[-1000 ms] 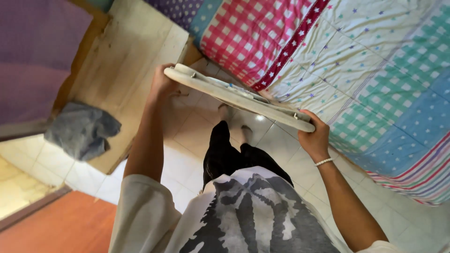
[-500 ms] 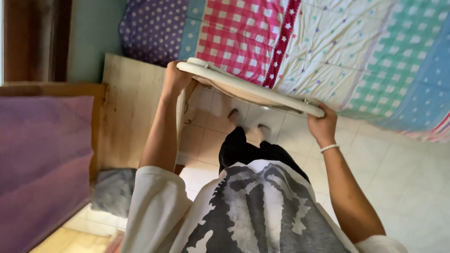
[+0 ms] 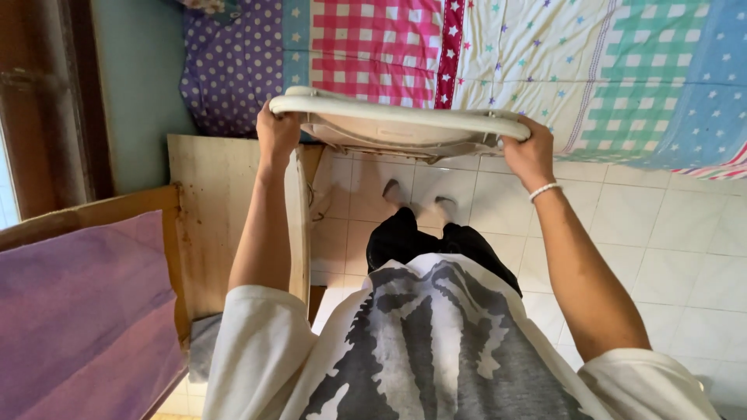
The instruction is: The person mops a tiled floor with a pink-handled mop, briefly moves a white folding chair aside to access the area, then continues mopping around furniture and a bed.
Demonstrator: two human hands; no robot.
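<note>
Swung level since the earlier frame, the flat white plastic board with a raised rim [image 3: 401, 117] now runs almost straight from left to right, where a moment ago it slanted down toward the right; the patchwork bedspread of pink check, purple dots and green squares [image 3: 545, 54] has also shifted to fill the far edge of the view. The left hand [image 3: 278, 134] is wrapped tight around the board's left end, and the right hand [image 3: 529, 152], with a white bead bracelet [image 3: 543, 189] at the wrist, clasps the right end — each grip is closed on the board. Holding it by both ends looks like the way to keep so wide and shallow a piece balanced; it hangs in the air in front of the person, just short of the bed's near edge, above the pale tiled floor [image 3: 669, 233]. At left stands a light wooden desk [image 3: 210, 210], and nearer, a purple cloth surface [image 3: 85, 311]. No packages, labels or signs show anywhere.
</note>
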